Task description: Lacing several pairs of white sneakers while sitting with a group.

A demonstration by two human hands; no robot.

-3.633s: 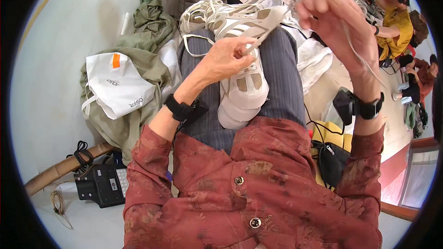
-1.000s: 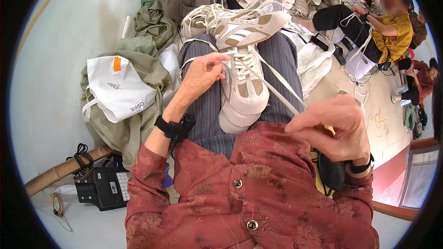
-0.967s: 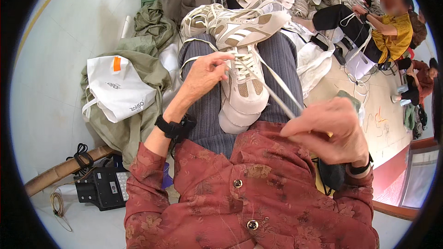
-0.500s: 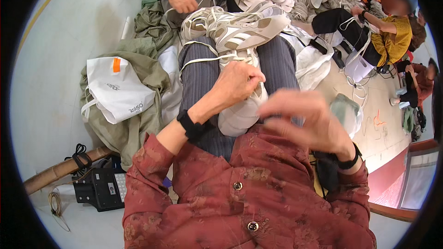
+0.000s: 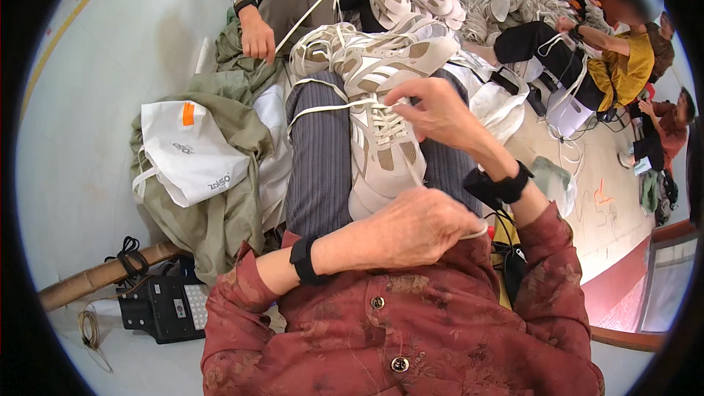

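A beige-and-white sneaker (image 5: 370, 194) rests between my knees, its toe towards me, with white lacing across its tongue. Below the toe, my left hand (image 5: 418, 229) is closed round a shoelace (image 5: 415, 175); the lace runs taut up to the sneaker, and a loose end sticks out beyond the fist. At the upper eyelets my right hand (image 5: 434, 111) has curled fingers, thumb and forefinger pinching the lace at the top of the lacing. Another length of lace (image 5: 315, 110) loops over my left thigh. More sneakers (image 5: 400, 59) are heaped just beyond, on my knees.
Left lies a white bag (image 5: 192, 152) on olive cloth (image 5: 242, 227), near a black device (image 5: 163, 308) and a bamboo pole (image 5: 95, 275). Opposite, another person's hand (image 5: 258, 37) pulls a long lace. Other people sit at the right, by piled sneakers (image 5: 513, 0).
My left hand has come down from the lacing towards my lap, drawing a lace. My right hand has risen to the upper eyelets. The other person's hand has moved left, stretching a lace.
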